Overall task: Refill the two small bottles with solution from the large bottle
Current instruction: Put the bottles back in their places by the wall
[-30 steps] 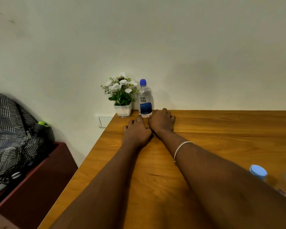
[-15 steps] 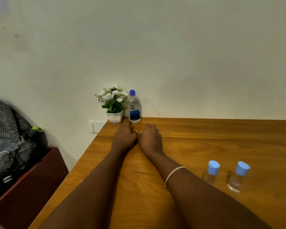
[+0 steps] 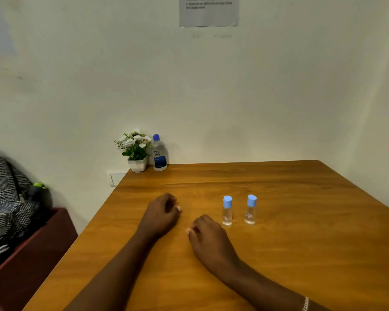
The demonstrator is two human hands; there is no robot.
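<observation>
Standing capped at the far left corner of a wooden table (image 3: pixel 279 254), the large bottle (image 3: pixel 159 153) of solution is seen against the wall, just beside a small potted plant (image 3: pixel 136 151) with white flowers. The two small bottles (image 3: pixel 238 209), each closed with a light blue cap, are set upright side by side near the middle of the tabletop, well apart from the large one. Nothing is held by either hand. The left hand (image 3: pixel 161 213) is rested on the wood with its fingers loosely curled, empty, while the right hand (image 3: pixel 208 237) is placed just left of the nearer small bottle, likewise loosely curled and empty, without touching it. A bracelet (image 3: pixel 305 304) is worn on the right wrist. A printed sheet (image 3: pixel 208 11) is fixed to the wall above, its text too blurred to read. A checked bag (image 3: pixel 7 194) is piled on a dark red cabinet (image 3: pixel 32 254) to the left of the table.
</observation>
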